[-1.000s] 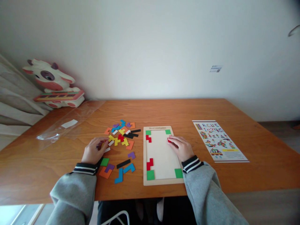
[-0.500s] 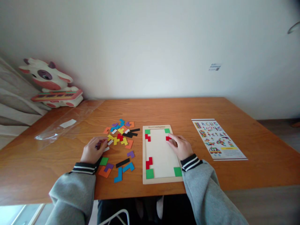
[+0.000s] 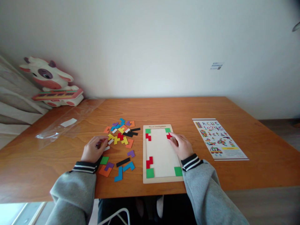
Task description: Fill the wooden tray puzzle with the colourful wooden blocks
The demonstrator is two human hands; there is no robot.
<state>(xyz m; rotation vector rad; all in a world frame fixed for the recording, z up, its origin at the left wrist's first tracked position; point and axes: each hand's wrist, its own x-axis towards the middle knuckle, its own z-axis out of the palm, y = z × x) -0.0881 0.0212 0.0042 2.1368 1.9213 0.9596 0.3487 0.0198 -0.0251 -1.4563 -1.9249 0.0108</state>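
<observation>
Where the board (image 3: 161, 153) bears red pieces (image 3: 168, 136) — the right hand (image 3: 182, 147) touches one.

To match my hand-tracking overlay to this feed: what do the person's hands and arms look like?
The left sleeve and right sleeve are loose, plain grey, each ending in a black cuff with white stripes. The left hand and right hand are bare; no gloves or cables show.

Puzzle bd (image 3: 161, 153) nr table (image 3: 182, 109) front edge; R hand (image 3: 183, 147) touching red pc (image 3: 168, 137) by bd's far R corner; L hand (image 3: 93, 150) beside loose pcs (image 3: 125, 141).
</observation>
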